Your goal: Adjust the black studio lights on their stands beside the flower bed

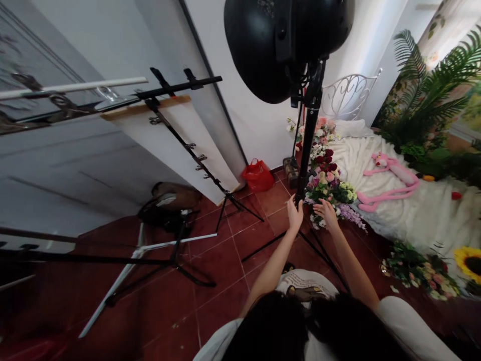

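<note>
A black light stand (pixel 308 145) stands upright in front of me, carrying a large black studio lamp (pixel 259 50) at the top of the view. My left hand (pixel 295 215) is closed on the lower part of the stand's pole. Part of that grip is hidden behind the hand itself. To the right of the pole, my right hand (pixel 326 214) is open with its fingers apart, and nothing is in it. Behind the right hand are artificial flowers (pixel 326 175), close to its fingertips. The stand's dark legs spread over the floor below my hands.
On the left are backdrop stands (pixel 141 250) and a hanging white backdrop sheet (pixel 188 145) with clips. A red plastic bag (pixel 257 175) sits by the wall. At right, a pink plush toy (pixel 398 173) lies on white fabric (pixel 439 215), near a sunflower (pixel 470 263) and palm leaves (pixel 447 75).
</note>
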Demonstrator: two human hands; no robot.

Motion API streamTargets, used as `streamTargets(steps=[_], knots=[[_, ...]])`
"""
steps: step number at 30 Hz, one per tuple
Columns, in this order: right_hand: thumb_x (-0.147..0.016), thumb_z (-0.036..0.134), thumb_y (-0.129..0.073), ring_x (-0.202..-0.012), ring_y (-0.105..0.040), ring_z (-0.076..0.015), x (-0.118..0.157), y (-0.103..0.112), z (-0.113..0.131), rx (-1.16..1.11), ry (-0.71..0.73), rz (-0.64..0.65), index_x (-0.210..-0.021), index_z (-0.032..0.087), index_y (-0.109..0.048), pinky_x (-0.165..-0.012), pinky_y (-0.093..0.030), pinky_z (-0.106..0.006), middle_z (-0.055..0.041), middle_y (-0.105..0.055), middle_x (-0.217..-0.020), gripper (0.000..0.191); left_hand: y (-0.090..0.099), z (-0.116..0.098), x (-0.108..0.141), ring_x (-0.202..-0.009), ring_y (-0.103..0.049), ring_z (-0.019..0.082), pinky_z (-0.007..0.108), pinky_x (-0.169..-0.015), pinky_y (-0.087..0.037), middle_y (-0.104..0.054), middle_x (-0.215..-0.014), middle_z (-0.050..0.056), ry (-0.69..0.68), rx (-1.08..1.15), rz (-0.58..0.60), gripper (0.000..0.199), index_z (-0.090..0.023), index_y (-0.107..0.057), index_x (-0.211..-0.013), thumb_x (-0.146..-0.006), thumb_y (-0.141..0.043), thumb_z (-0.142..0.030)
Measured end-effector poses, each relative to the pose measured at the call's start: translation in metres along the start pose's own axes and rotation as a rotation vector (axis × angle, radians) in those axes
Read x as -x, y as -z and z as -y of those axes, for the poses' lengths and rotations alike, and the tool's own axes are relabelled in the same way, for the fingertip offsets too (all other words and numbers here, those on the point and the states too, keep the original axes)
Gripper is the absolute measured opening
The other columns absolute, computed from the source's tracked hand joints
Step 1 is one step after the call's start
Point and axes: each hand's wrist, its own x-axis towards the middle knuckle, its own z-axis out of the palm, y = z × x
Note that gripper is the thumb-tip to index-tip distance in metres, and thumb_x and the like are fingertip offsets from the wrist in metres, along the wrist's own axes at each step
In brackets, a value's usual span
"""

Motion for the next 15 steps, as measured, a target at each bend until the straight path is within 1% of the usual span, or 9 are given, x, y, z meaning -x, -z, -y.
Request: streamTargets(steps=[2, 3, 5, 8, 12, 15], knots=[[-0.076, 0.056, -0.056, -0.081, -0.069, -0.0197, 0.018, 0.020, -0.010, -0.035, -0.032, -0.069, -0.100, 0.023, -0.052, -0.073, -0.057, -0.033, -0.0065, -0.071, -0.086, 0.041, -0.008, 0.008, 0.020, -0.100, -0.056, 0.019, 0.036, -0.086, -0.048, -0.049, -0.117, 0.016, 0.107, -0.002, -0.062, 0.048, -0.014, -0.045, -0.117, -0.086, -0.044, -0.052], [-0.075, 0.055, -0.058, -0.080, -0.070, -0.0199, 0.026, 0.030, -0.015, -0.051, -0.047, -0.108, -0.098, 0.023, -0.052, -0.073, -0.057, -0.033, -0.0062, -0.071, -0.085, 0.040, -0.013, 0.012, 0.030, -0.093, -0.057, 0.017, 0.033, -0.080, -0.049, -0.049, -0.113, 0.016, 0.140, 0.005, -0.037, 0.047, -0.013, -0.046, -0.112, -0.085, -0.045, -0.052], [-0.073, 0.052, -0.061, -0.077, -0.070, -0.0200, 0.044, 0.050, -0.024, -0.097, -0.073, -0.190, -0.096, 0.023, -0.053, -0.072, -0.058, -0.034, -0.0053, -0.071, -0.083, 0.038, -0.025, 0.017, 0.048, -0.083, -0.057, 0.015, 0.031, -0.074, -0.050, -0.051, -0.104, 0.013, 0.161, 0.021, 0.089, 0.044, -0.014, -0.048, -0.104, -0.085, -0.045, -0.053], [-0.072, 0.048, -0.064, -0.073, -0.070, -0.0193, 0.072, 0.077, -0.037, -0.196, -0.084, -0.342, -0.095, 0.023, -0.053, -0.072, -0.058, -0.035, -0.0036, -0.071, -0.078, 0.035, -0.050, 0.013, 0.067, -0.080, -0.056, 0.014, 0.031, -0.076, -0.049, -0.052, -0.097, 0.010, 0.107, 0.043, 0.322, 0.039, -0.015, -0.050, -0.095, -0.086, -0.043, -0.053], [-0.073, 0.044, -0.064, -0.072, -0.070, -0.0183, 0.119, 0.110, -0.054, -0.284, -0.066, -0.529, -0.096, 0.024, -0.054, -0.071, -0.058, -0.034, -0.0025, -0.071, -0.077, 0.032, -0.090, -0.009, 0.095, -0.084, -0.056, 0.015, 0.030, -0.077, -0.048, -0.054, -0.095, 0.009, 0.033, 0.099, 0.595, 0.035, -0.016, -0.051, -0.093, -0.088, -0.042, -0.049], [-0.073, 0.041, -0.064, -0.072, -0.070, -0.0177, 0.161, 0.130, -0.066, -0.345, -0.051, -0.677, -0.097, 0.024, -0.054, -0.070, -0.058, -0.033, -0.0024, -0.071, -0.078, 0.030, -0.118, -0.028, 0.128, -0.085, -0.057, 0.015, 0.030, -0.078, -0.047, -0.057, -0.094, 0.008, -0.014, 0.163, 0.807, 0.032, -0.016, -0.051, -0.095, -0.089, -0.042, -0.047]])
